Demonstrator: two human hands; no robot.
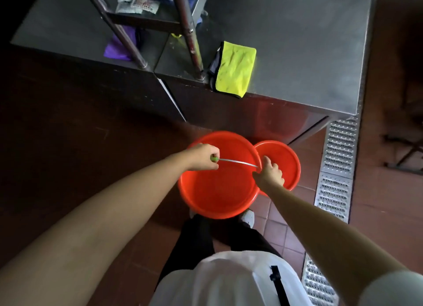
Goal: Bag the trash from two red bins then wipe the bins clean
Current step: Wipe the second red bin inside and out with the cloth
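My left hand point(204, 156) grips the big round red plastic bin's point(217, 191) wire handle point(238, 162) to carry it; my right hand point(270, 172) pinches its rim, steadying.

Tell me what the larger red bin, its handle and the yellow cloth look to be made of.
Larger red bin: likely plastic, with a smooth, even, slightly glossy red wall and rolled rim.
Handle: thin silvery wire, probably metal, with a green grip, perhaps plastic, held in the left hand.
Yellow cloth: soft, wrinkled fabric with dark edging, possibly microfibre.
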